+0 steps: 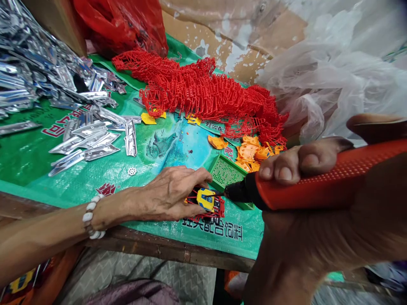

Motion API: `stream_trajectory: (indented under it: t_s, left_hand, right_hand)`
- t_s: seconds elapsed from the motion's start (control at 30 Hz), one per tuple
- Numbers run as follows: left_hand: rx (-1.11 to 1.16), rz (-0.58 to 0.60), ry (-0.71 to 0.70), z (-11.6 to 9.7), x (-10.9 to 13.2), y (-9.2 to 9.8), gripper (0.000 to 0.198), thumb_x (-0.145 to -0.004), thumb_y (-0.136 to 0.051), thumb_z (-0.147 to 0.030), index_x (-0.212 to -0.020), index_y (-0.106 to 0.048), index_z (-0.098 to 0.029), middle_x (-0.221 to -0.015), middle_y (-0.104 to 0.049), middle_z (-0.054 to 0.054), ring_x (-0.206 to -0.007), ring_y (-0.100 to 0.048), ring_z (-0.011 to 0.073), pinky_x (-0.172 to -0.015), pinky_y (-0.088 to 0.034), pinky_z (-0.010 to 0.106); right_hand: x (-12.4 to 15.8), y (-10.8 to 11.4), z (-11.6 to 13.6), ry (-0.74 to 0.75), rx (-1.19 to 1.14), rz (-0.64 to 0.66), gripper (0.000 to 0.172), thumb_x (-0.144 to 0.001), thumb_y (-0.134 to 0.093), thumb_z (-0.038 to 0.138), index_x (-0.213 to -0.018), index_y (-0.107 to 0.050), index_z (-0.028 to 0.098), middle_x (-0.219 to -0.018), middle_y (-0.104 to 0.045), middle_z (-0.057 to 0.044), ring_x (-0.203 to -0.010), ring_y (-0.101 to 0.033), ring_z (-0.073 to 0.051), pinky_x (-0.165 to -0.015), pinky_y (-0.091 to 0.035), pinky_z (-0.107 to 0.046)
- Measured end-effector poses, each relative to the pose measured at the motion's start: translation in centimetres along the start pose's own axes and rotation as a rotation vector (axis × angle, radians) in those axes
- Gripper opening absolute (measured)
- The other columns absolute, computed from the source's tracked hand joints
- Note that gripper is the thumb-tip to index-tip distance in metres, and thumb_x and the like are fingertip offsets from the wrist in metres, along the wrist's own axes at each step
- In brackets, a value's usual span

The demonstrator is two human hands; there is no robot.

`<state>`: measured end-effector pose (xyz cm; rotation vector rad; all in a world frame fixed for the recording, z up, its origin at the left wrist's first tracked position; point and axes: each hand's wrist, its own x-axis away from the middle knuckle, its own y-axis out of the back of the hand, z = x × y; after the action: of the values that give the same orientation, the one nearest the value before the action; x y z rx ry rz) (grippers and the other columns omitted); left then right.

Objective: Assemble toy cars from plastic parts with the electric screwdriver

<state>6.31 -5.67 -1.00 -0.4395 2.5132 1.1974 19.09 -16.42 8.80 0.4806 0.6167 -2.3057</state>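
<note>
My left hand (168,192) rests on the green woven sheet (95,176) and pins a small red lattice frame with a yellow part (206,202) under its fingers. My right hand (305,203) is wrapped round a red electric screwdriver (330,182). The screwdriver's black tip (237,192) touches the red and yellow piece. A small green tray (226,173) of tiny screws sits just behind the tip.
A long heap of red lattice frames (203,91) lies across the middle. Orange parts (251,152) are piled beside it, and loose yellow parts (149,118) lie nearby. Several silver metal strips (47,80) cover the left. A red bag (127,21) and clear plastic bags (333,72) stand behind.
</note>
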Motion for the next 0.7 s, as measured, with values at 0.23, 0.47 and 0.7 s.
stream_trajectory:
  t_s: [0.23,0.47,0.7]
  left_hand:
    - [0.031,0.068,0.054,-0.3,-0.2,0.4,0.034,-0.095,-0.065,-0.040,-0.116,-0.054,-0.016,-0.104,-0.070,0.008,-0.092,-0.067,0.0229,-0.082,-0.050,0.033]
    - [0.084,0.067,0.064,-0.1,-0.2,0.0,0.036,-0.094,-0.066,-0.040,-0.118,-0.053,-0.017,-0.100,-0.068,0.005,-0.086,-0.065,0.0212,-0.079,-0.047,0.032]
    - [0.053,0.011,0.029,0.9,1.3,-0.4,0.062,-0.095,-0.067,-0.044,-0.145,-0.037,-0.021,-0.124,-0.069,0.009,-0.107,-0.066,0.0240,-0.094,-0.048,0.035]
  right_hand:
    - [-0.9,-0.1,-0.1,-0.101,-0.049,0.163,0.028,-0.089,-0.064,0.055,-0.087,-0.070,0.027,-0.060,-0.050,0.006,-0.044,-0.048,-0.010,-0.042,-0.045,-0.028]
    - [-1.1,-1.3,-0.1,-0.144,-0.018,0.241,0.021,-0.080,-0.077,0.042,-0.076,-0.065,0.025,-0.057,-0.049,0.007,-0.041,-0.048,-0.009,-0.040,-0.041,-0.025]
    - [-3.2,0.5,-0.7,0.078,0.092,-0.066,0.009,-0.077,-0.069,0.026,-0.083,-0.067,0.020,-0.056,-0.054,0.007,-0.044,-0.048,-0.008,-0.041,-0.042,-0.024]
